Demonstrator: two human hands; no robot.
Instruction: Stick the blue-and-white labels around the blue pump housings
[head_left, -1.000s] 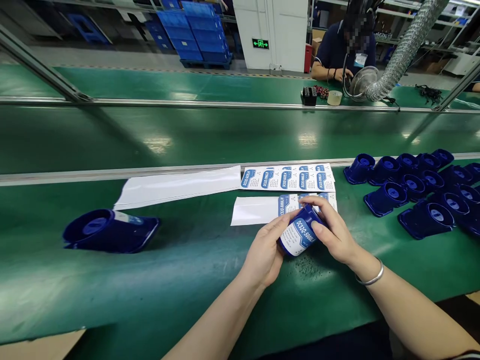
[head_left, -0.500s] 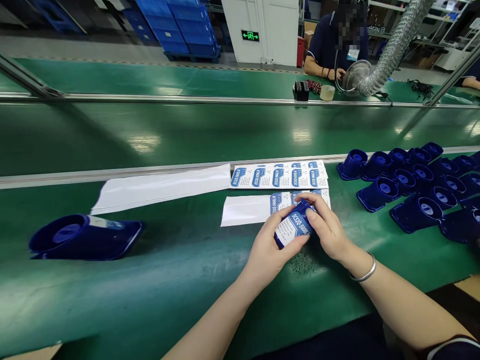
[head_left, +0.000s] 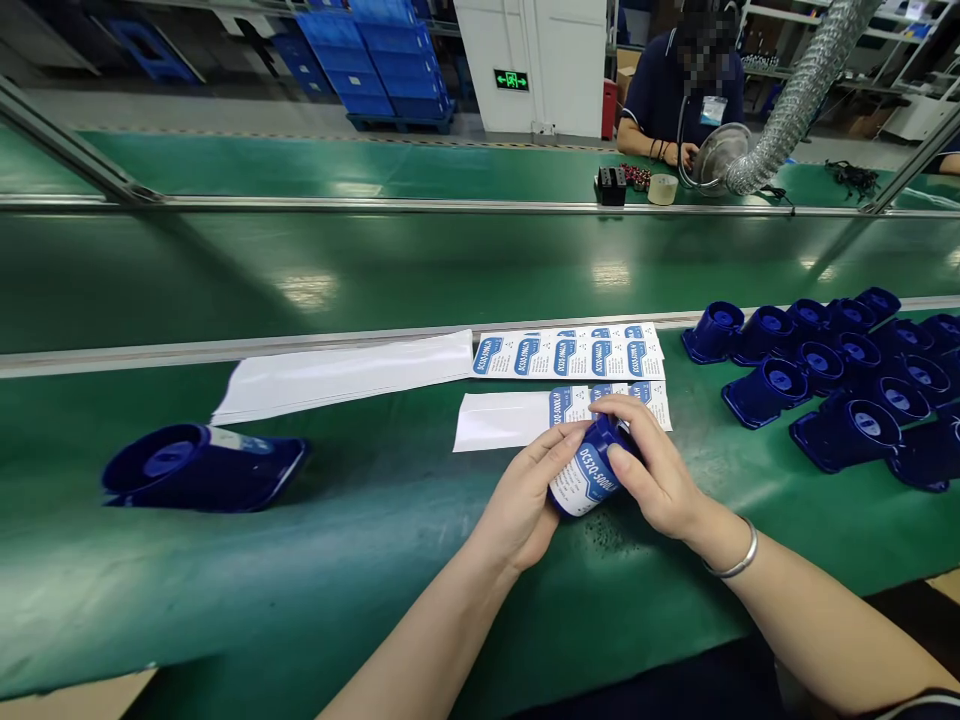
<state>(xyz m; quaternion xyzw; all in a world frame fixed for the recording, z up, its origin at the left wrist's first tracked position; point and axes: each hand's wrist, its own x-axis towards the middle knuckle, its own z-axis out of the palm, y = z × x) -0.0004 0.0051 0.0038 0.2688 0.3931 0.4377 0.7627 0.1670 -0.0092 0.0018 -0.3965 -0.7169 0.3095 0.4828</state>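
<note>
Left hand point(head_left: 523, 500): grip closed round blue horn point(head_left: 592, 472)
Right hand point(head_left: 654, 478): grip closed on it too
Change: hold unchanged since earlier

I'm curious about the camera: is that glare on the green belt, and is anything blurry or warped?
Head view: yes, the pale patches on the belt look like overhead lights reflected; the print on the blue part reads sharp, with no motion blur; the wide lens slightly bows the rail.
</note>
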